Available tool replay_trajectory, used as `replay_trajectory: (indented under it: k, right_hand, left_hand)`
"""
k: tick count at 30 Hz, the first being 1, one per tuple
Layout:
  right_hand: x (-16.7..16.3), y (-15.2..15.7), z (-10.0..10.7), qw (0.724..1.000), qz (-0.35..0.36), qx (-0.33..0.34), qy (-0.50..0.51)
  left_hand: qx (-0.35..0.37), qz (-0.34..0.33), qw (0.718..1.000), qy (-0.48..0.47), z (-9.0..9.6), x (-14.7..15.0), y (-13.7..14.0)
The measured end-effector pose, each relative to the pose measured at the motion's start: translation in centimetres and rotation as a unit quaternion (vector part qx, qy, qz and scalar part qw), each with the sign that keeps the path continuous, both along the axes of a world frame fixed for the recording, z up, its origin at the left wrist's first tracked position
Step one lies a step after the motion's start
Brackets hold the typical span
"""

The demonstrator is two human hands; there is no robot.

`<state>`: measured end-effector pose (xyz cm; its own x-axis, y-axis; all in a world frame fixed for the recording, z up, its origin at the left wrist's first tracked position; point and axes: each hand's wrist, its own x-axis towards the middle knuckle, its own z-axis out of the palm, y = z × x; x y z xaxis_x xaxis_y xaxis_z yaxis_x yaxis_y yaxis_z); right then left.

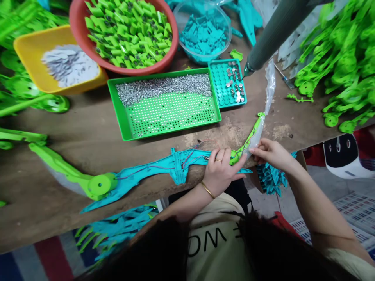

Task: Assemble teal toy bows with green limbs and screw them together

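A blue plastic toy bow half (146, 167) with thin wires along it lies across the near part of the table. Its left end joins a green limb (64, 168) with a round hub; at the right end sits another green limb (249, 140). My left hand (221, 168) holds the bow down by the right joint, its index finger reaching to a translucent plastic strip (256, 137) along the green limb. On the strip's lower end, the thumb and fingers of my right hand (271, 154) are pinched. The left fingers partly cover the joint.
Behind the bow is a green tray (172, 134) of screws, beside a small turquoise tray (220, 102) of metal discs. A grey powered screwdriver (272, 39) hangs above it. Farther back stand a red basin (123, 71), a yellow tray (26, 50) and a clear tub (202, 58).
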<state>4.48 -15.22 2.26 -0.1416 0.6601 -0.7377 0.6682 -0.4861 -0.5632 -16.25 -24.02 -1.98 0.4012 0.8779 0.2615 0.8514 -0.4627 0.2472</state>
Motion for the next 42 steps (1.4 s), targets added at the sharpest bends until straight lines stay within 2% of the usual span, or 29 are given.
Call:
replay_trajectory:
  k: [1,3,6,7,11,15,19,24,26,28,30,33,34,36,39,42]
  right_hand:
    - [0.2,0.6,0.1,1.000,0.023,0.010,-0.017]
    - [0.6,2.3,0.0,0.994,0.025,0.091,-0.062]
    - [0.7,5.3,-0.5,0.968,-0.052,0.235,-0.068]
    - [0.7,6.1,-0.7,0.965,-0.070,0.247,-0.046]
    - [0.8,7.2,-1.6,0.976,-0.074,0.204,0.014]
    - [1.6,5.6,-1.7,0.978,-0.055,0.202,-0.015]
    - [2.8,5.6,-2.0,0.959,-0.062,0.261,-0.088]
    - [1.7,9.5,-2.6,0.907,-0.055,0.334,-0.249]
    - [0.4,11.7,-2.8,0.908,-0.056,0.355,-0.213]
    - [-0.2,13.7,-2.9,0.913,-0.055,0.386,-0.120]
    - [0.7,15.4,-2.8,0.890,-0.080,0.442,-0.079]
    - [4.6,17.2,-2.4,0.813,-0.193,0.522,-0.173]
    - [6.1,17.6,-2.2,0.792,-0.228,0.528,-0.207]
    - [8.9,18.2,-1.9,0.768,-0.272,0.524,-0.247]
    - [11.3,18.8,-1.5,0.743,-0.284,0.537,-0.282]
    - [12.0,19.2,-1.0,0.724,-0.234,0.541,-0.359]
  left_hand:
    - [-0.001,0.000,1.000,0.000,0.0,0.0,0.0]
    - [-0.003,0.000,1.000,-0.003,0.0,0.0,0.0]
    - [-0.013,0.000,1.000,-0.009,-0.1,0.1,0.1]
    - [-0.015,0.001,1.000,-0.011,-0.1,0.1,0.1]
    - [-0.005,-0.006,1.000,-0.009,-0.1,-0.3,-0.1]
    - [0.018,-0.028,0.999,-0.009,0.0,-1.2,-0.6]
    - [0.027,-0.032,0.999,-0.006,0.1,-1.6,-0.8]
    - [0.030,-0.040,0.999,-0.003,-0.1,-1.7,-0.7]
    - [0.031,-0.043,0.999,-0.005,-0.1,-1.8,-0.6]
    - [0.029,-0.043,0.999,-0.006,0.0,-1.9,-0.4]
    - [0.025,-0.042,0.999,-0.004,0.2,-1.9,-0.1]
    - [0.018,-0.038,0.999,0.007,0.5,-1.9,0.4]
    - [0.016,-0.037,0.999,0.009,0.6,-1.9,0.5]
    - [0.012,-0.034,0.999,0.011,0.7,-1.9,0.7]
    - [0.006,-0.033,0.999,0.010,0.7,-1.8,0.7]
    - [-0.003,-0.030,0.999,0.013,0.7,-1.8,0.6]
